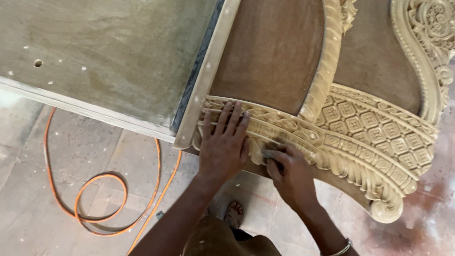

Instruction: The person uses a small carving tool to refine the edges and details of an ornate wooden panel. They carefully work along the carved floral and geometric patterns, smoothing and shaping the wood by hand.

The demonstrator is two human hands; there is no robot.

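Fingers (227, 123) flat on carved rail (322, 146) (long axis left-right), right hand (289, 171) beside.

Soft even daylight, fairly bright, no hard shadows. Carved wooden panel (360, 137) sharp at centre; faint shade beneath its lower edge. Floor right of the panel washed out, pale glare. Slight wide-angle stretch toward corners. No motion blur.
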